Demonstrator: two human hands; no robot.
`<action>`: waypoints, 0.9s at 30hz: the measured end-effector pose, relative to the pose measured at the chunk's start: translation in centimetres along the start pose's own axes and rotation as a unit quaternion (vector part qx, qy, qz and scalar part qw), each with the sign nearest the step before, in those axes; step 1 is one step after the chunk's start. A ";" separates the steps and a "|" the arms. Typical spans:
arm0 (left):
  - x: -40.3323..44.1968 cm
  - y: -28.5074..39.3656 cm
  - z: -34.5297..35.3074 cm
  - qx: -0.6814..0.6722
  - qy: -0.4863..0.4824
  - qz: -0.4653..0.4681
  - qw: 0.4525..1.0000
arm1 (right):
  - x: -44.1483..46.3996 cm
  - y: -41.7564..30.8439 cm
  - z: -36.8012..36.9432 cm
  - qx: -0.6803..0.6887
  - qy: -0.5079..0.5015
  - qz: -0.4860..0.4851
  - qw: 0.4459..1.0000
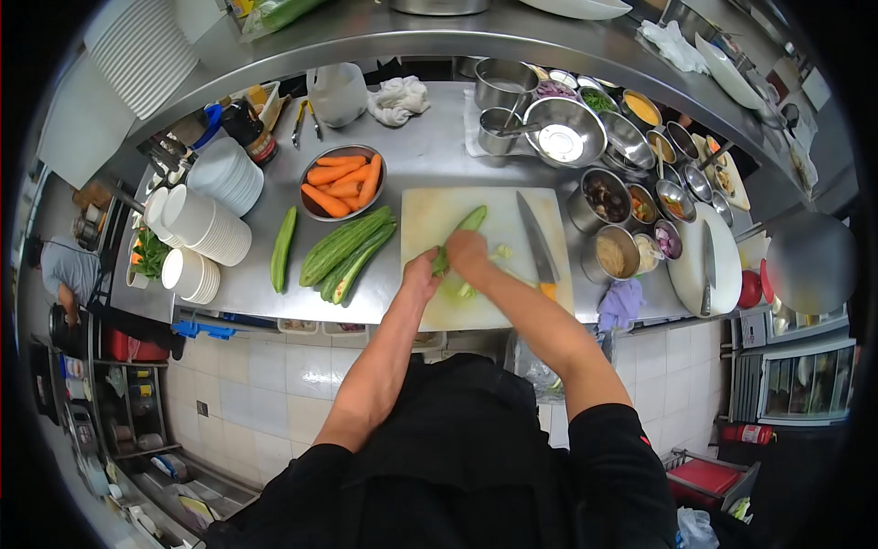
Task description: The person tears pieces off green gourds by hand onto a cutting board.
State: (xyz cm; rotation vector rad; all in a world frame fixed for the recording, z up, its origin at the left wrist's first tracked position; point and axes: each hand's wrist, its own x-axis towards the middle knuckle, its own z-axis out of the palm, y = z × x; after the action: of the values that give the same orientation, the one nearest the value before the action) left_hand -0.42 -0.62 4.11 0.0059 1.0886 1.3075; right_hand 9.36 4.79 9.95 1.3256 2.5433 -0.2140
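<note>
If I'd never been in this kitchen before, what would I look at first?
Probably the bright orange carrots, heaped in a metal bowl left of the white cutting board. Next might come the left hand and right hand, busy with a green vegetable over the board. A big knife lies on the board's right side.

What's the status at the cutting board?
Left hand holding green vegetable over cutting board; right hand over it too, grip hidden. Knife lying on board's right side, in neither hand. Green scraps near right hand.
</note>
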 end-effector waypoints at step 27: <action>-1.3 1.3 -0.6 -0.090 -0.041 -0.054 0.994 | -2.3 -0.1 0.8 0.196 0.060 0.042 0.978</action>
State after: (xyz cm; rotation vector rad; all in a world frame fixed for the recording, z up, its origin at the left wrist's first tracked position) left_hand -1.59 -1.49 5.31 -0.1319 0.8866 1.2935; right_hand 10.66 2.71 9.85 1.6251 2.6268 -0.6663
